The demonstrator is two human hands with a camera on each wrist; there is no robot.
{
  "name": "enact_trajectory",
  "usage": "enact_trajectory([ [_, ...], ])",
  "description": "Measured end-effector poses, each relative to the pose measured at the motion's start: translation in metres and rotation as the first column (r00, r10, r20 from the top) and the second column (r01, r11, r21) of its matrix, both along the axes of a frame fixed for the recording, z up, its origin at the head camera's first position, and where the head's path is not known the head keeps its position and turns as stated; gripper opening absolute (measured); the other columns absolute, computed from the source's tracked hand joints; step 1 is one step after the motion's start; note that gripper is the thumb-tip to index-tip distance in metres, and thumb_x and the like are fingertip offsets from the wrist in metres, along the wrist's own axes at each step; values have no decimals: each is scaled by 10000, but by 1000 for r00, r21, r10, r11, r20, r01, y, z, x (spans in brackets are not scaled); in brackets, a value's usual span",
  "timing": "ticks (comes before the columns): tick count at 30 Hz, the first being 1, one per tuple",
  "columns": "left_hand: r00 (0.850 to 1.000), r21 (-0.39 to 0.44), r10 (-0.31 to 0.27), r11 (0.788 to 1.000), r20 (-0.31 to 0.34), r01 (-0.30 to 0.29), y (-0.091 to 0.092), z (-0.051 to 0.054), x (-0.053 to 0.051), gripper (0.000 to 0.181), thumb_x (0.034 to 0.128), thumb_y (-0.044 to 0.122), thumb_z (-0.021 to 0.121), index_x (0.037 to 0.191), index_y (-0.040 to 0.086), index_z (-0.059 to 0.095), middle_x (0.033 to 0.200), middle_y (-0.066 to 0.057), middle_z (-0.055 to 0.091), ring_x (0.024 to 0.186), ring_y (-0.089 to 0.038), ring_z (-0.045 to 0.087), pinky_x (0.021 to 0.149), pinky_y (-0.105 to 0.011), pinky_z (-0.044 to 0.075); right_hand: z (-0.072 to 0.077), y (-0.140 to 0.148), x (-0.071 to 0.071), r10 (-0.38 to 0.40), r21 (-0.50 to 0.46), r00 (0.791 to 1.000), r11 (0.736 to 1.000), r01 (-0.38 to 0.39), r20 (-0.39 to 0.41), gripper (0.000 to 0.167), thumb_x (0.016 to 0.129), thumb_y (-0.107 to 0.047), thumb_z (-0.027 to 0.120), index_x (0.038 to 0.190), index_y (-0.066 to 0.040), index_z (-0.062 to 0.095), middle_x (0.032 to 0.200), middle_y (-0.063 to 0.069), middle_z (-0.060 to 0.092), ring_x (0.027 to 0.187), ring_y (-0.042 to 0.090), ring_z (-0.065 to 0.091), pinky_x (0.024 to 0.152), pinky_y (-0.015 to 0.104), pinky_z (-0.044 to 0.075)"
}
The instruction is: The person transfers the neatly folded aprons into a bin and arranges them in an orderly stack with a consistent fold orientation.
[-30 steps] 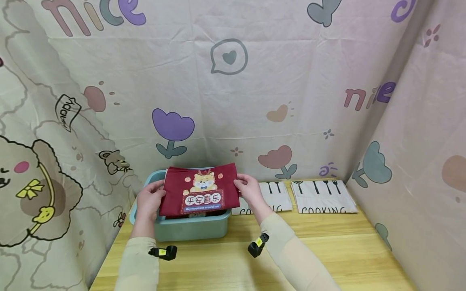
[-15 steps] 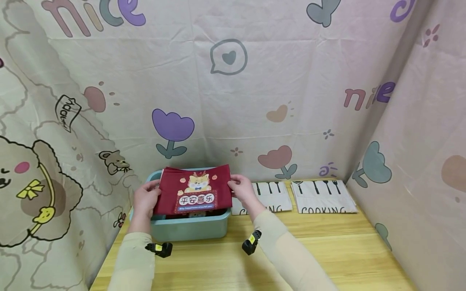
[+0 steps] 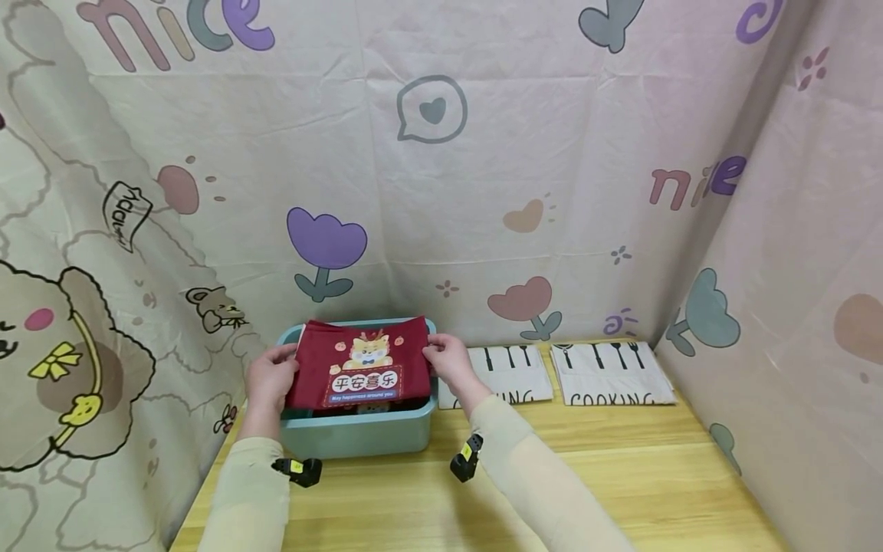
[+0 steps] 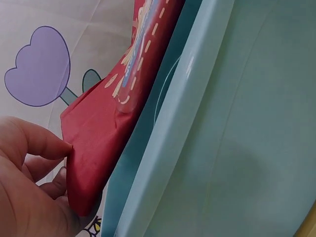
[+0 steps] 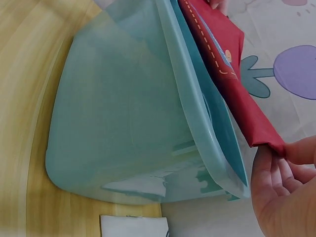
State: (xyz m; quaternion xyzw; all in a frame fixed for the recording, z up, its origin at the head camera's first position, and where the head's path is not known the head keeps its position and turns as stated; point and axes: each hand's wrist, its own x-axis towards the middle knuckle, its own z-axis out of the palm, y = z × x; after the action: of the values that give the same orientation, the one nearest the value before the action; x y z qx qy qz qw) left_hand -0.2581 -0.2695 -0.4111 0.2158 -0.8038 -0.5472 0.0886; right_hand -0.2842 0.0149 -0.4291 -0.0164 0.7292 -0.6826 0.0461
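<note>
A folded dark red cloth (image 3: 359, 360) with a cartoon animal and white lettering spans the top of a light teal bin (image 3: 355, 437). My left hand (image 3: 270, 379) pinches its left end, my right hand (image 3: 451, 364) its right end. In the left wrist view the left hand (image 4: 34, 182) has thumb and fingers on the red cloth (image 4: 96, 143), beside the bin's rim (image 4: 173, 123). The right wrist view shows the right hand (image 5: 286, 187) gripping the cloth's (image 5: 247, 113) corner just outside the bin (image 5: 123, 98). Something dark and red shows inside the bin below the cloth.
Two folded white cloths with black cutlery prints, one (image 3: 507, 372) beside the bin and another (image 3: 614, 372) farther right, lie along the back of the wooden table (image 3: 586, 468). A patterned curtain (image 3: 441, 192) hangs behind and at both sides.
Both hands have moved left with the red cloth, and its right end now sits over the bin instead of past its right rim. The bin and white cloths have stayed put.
</note>
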Motion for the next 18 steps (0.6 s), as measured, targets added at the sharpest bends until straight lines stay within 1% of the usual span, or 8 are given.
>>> enact_trajectory([
  [4, 1000, -9, 3, 1000, 0, -3, -1, -2, -1, 433, 967, 20, 486, 1396, -3, 538, 1351, -246, 491, 1167, -368, 436, 873, -442, 402, -1, -2, -1, -6, 55, 1000, 998, 6, -9, 287, 993, -30, 546, 1255, 68, 612, 1043, 178, 667, 840, 214, 646, 759, 362, 584],
  [6, 1000, -40, -2, 999, -3, 2, -2, -4, -1, 410, 969, 35, 493, 1371, -17, 555, 1340, -253, 509, 1178, -372, 446, 897, -451, 406, 0, -1, -2, 3, 175, 999, 985, 5, -42, 309, 988, -53, 569, 1275, 57, 604, 1047, 161, 665, 861, 219, 645, 755, 353, 582],
  [8, 1000, -98, -13, 995, -10, 12, -4, -6, -1, 398, 965, 46, 500, 1348, -42, 560, 1319, -273, 525, 1187, -394, 462, 931, -482, 413, 2, 1, -3, 16, 346, 993, 938, 24, -113, 335, 978, -85, 596, 1292, 32, 604, 1054, 133, 673, 896, 227, 648, 758, 354, 574],
  [10, 1000, -173, -17, 985, -4, 16, -7, -8, 1, 392, 961, 65, 499, 1328, -56, 562, 1301, -281, 539, 1189, -407, 476, 961, -507, 409, 5, 5, -2, 34, 500, 981, 863, 68, -191, 349, 971, -119, 612, 1299, 0, 609, 1061, 100, 678, 936, 231, 648, 777, 365, 561],
  [12, 1000, -240, -19, 971, 6, 20, -9, -9, 3, 398, 952, 78, 494, 1319, -65, 556, 1282, -289, 547, 1172, -421, 489, 966, -527, 411, 6, 9, -2, 48, 588, 963, 800, 122, -265, 344, 964, -142, 624, 1288, -25, 622, 1069, 82, 687, 974, 238, 650, 806, 387, 544],
  [13, 1000, -264, -23, 964, 10, 25, -9, -10, 4, 403, 951, 84, 493, 1320, -69, 549, 1278, -294, 545, 1166, -429, 491, 962, -536, 414, 6, 12, -2, 55, 600, 955, 788, 138, -293, 341, 964, -144, 622, 1285, -32, 626, 1079, 80, 689, 993, 239, 652, 824, 395, 539],
  [14, 1000, -281, -25, 959, 18, 29, -10, -11, 6, 405, 952, 93, 491, 1320, -66, 548, 1275, -289, 547, 1156, -427, 496, 951, -536, 419, 6, 15, -2, 63, 601, 949, 786, 143, -309, 336, 967, -149, 620, 1283, -35, 627, 1089, 82, 687, 1009, 240, 651, 850, 398, 534],
  [18, 998, -309, -52, 949, 24, 57, -11, -14, 9, 408, 957, 113, 498, 1315, -76, 547, 1270, -296, 551, 1148, -431, 504, 938, -536, 434, 2, 25, -2, 111, 583, 934, 804, 118, -341, 320, 968, -142, 620, 1270, -36, 635, 1112, 95, 675, 1022, 238, 649, 887, 395, 529],
])
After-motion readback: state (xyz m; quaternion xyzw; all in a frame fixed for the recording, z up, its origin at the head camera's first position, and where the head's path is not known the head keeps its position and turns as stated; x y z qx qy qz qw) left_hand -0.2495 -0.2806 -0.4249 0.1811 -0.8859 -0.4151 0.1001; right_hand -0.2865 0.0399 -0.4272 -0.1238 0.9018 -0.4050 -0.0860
